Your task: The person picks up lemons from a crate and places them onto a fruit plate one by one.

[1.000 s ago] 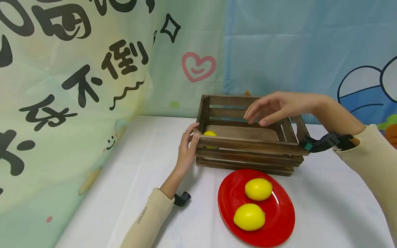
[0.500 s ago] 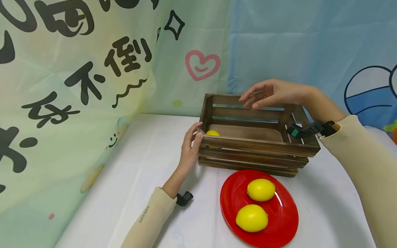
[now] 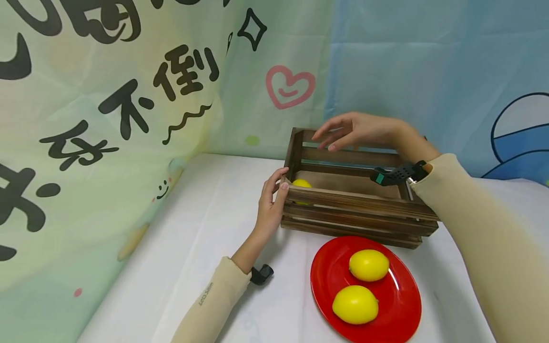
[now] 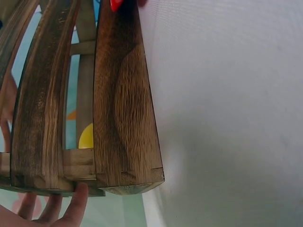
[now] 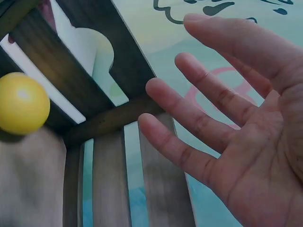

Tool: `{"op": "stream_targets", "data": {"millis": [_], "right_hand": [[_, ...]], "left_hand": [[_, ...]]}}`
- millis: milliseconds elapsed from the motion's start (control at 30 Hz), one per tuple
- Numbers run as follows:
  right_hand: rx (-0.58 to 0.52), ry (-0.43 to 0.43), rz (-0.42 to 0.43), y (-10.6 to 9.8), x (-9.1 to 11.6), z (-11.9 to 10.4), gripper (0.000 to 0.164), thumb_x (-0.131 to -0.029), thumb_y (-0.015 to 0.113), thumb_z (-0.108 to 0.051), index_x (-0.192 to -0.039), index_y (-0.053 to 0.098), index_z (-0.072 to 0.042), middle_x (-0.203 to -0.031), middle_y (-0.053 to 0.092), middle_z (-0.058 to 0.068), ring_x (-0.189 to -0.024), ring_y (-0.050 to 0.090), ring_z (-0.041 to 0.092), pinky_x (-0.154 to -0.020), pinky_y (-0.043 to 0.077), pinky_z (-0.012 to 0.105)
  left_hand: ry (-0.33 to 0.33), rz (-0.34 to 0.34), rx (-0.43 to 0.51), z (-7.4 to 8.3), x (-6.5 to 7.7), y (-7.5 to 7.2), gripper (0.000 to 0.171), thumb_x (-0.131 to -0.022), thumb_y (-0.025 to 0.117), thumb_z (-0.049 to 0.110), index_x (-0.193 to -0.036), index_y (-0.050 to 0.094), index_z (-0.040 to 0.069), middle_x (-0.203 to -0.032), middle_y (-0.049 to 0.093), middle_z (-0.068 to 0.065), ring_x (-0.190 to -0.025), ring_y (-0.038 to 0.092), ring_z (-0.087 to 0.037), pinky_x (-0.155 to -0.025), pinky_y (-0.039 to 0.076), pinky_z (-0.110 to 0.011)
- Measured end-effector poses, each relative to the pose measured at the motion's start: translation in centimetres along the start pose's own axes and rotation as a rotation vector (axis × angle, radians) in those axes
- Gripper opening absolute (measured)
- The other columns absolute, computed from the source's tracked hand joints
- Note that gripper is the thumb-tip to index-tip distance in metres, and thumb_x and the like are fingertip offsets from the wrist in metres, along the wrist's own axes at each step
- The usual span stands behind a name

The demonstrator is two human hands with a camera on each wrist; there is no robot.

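Observation:
A dark slatted wooden crate (image 3: 360, 202) stands on the white table. My left hand (image 3: 271, 205) holds its near left corner, thumb at the top rail and fingers along the left end; in the left wrist view those fingertips (image 4: 78, 201) touch the wood. Inside the crate, at its left end, lies a lemon (image 3: 301, 183), which the right wrist view shows as a round yellow fruit (image 5: 23, 104). Above the crate's back part hovers my right hand (image 3: 360, 131), its fingers spread and relaxed, holding nothing.
In front of the crate a red plate (image 3: 405, 305) carries two lemons, a farther one (image 3: 369, 265) and a nearer one (image 3: 355, 305). Printed cloth (image 3: 274, 43) hangs behind and to the left. Black camera straps (image 3: 396, 175) circle both wrists.
My right hand has moved left and a little back over the crate, still holding nothing. My left hand stays at the corner. The head view has turned slightly left.

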State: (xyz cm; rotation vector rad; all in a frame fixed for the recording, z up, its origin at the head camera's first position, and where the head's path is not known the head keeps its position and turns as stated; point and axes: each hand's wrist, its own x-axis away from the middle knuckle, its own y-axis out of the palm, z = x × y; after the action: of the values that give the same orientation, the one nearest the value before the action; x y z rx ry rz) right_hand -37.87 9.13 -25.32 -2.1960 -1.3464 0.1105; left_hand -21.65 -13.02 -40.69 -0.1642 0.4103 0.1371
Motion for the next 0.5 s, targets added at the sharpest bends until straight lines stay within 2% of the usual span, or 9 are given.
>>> {"op": "stream_targets", "data": {"millis": [67, 167, 400, 500], "right_hand": [[0.011, 0.012, -0.001, 0.1, -0.9, 0.0, 0.046, -0.092, 0.067, -0.016, -0.135, 0.054, -0.007, -0.138, 0.056, 0.015, -0.123, 0.056, 0.03, -0.089, 0.048, 0.042], [-0.005, -0.007, -0.034, 0.2, -2.2, 0.0, 0.044, -0.091, 0.068, -0.013, -0.133, 0.055, -0.006, -0.138, 0.055, 0.015, -0.124, 0.055, 0.032, -0.1, 0.045, 0.047], [-0.033, 0.012, -0.269, 1.0, -4.8, 1.3, 0.048, -0.09, 0.067, -0.006, -0.133, 0.05, 0.006, -0.139, 0.046, 0.023, -0.123, 0.052, 0.039, -0.097, 0.049, 0.043], [-0.023, 0.029, -0.305, 1.8, -5.7, 2.2, 0.049, -0.09, 0.068, -0.006, -0.134, 0.05, 0.006, -0.139, 0.046, 0.023, -0.124, 0.05, 0.042, -0.096, 0.049, 0.038]], "left_hand": [[-0.013, -0.004, 0.004, 0.2, -0.2, 0.0, 0.041, -0.101, 0.043, 0.011, -0.142, 0.045, 0.008, -0.141, 0.043, -0.017, -0.128, 0.042, -0.035, -0.106, 0.034, -0.053], [-0.026, -0.006, -0.001, 0.3, -0.4, 0.1, 0.041, -0.101, 0.042, 0.011, -0.142, 0.044, 0.007, -0.142, 0.042, -0.018, -0.129, 0.042, -0.036, -0.105, 0.035, -0.054], [-0.001, 0.009, -0.016, 0.1, -0.1, 0.2, 0.041, -0.102, 0.042, 0.022, -0.142, 0.046, 0.018, -0.143, 0.044, -0.009, -0.131, 0.042, -0.025, -0.107, 0.035, -0.048], [0.003, 0.011, -0.016, -0.1, 0.1, 0.1, 0.04, -0.102, 0.042, 0.025, -0.142, 0.046, 0.019, -0.143, 0.044, -0.008, -0.13, 0.042, -0.025, -0.105, 0.036, -0.049]]}}
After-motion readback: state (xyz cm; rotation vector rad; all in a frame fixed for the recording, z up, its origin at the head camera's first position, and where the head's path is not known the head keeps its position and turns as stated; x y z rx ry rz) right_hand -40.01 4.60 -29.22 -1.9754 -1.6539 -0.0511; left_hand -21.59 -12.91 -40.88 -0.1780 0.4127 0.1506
